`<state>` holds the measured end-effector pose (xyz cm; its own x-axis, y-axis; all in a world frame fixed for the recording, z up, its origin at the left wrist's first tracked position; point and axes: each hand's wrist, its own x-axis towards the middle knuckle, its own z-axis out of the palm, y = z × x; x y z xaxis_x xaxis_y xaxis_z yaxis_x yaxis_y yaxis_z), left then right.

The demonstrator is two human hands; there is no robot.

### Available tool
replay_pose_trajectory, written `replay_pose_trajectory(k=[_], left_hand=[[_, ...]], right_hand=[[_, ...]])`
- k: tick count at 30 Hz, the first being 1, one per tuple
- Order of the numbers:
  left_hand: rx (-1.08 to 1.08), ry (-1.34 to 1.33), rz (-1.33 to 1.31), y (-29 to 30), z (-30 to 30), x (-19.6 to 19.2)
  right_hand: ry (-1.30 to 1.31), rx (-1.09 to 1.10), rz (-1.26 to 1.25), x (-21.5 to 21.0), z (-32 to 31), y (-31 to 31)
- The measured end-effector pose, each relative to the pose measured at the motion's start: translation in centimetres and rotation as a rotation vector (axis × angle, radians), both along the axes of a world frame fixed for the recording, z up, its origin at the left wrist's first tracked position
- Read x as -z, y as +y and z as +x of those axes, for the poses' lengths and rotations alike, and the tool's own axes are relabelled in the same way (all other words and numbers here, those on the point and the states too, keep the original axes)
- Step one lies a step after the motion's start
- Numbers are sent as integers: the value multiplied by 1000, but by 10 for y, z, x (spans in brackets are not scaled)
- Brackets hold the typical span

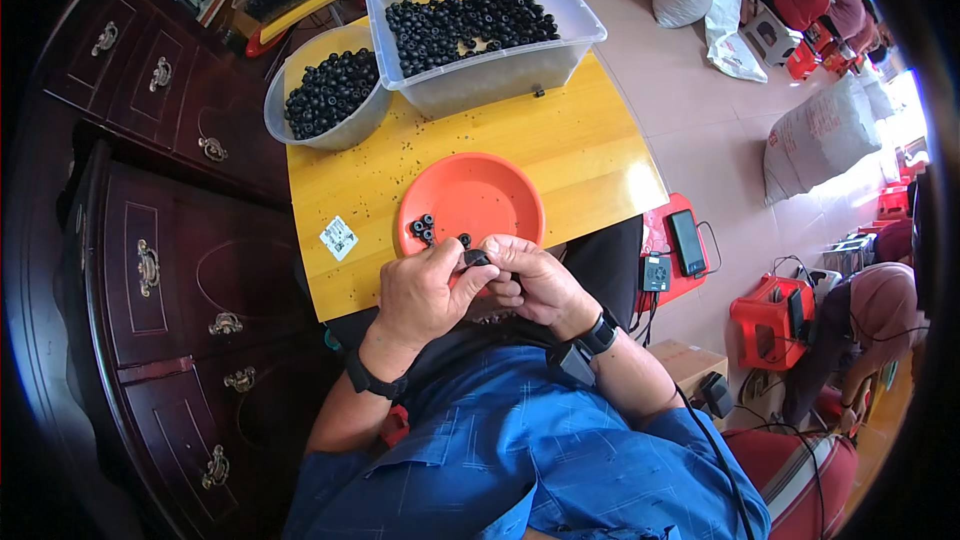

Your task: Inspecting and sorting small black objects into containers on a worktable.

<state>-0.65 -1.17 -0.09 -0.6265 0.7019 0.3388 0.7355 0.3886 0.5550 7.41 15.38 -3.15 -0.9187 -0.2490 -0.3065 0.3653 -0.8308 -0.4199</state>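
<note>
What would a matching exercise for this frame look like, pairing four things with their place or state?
Things:
1. orange dish
2. rectangular clear tub
3. round clear tub
4. small black part

Places or states:
A. pinched between left hand and right hand
B. at the table's far left corner, holding black parts
C. nearest the person, with a few black parts at its left edge
D. at the table's far edge, right of the round one

Pairs: 1-C, 2-D, 3-B, 4-A

**Colours around the orange dish**

Orange dish holds black rings on a yellow table speckled black. Beyond the dish, clear tubs of black rings. Left of it, dark red-brown drawers. Below, a blue shirt.
</note>
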Motion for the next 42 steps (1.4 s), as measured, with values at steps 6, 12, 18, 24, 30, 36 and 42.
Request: replay_pose_trajectory(k=[6, 12, 18, 24, 30, 36, 42], left_hand=[[7, -13, 13, -1, 1, -2], [-43, -168, 175, 1, 3, -22], [-5, -308, 234, -3, -2, -13], [-59, -239, -98, -22, -47, -41], [-452, 134, 99, -37, -126, -68], [-123, -152, -9, -19, -56, -49], [-52, -268, -17, 7, -5, -17]], right_hand=[[-10, 24, -42, -1, -1, -3], [-41, -1, -83, -1, -2, -3], [-59, -23, -91, 4, -6, -7], [-130, 62, -120, 11, -6, -1], [-126, 236, -301, 15, -9, 7], [-152, 225, -329, 2, -14, 3], [-79, 196, -386, 22, -16, -4]])
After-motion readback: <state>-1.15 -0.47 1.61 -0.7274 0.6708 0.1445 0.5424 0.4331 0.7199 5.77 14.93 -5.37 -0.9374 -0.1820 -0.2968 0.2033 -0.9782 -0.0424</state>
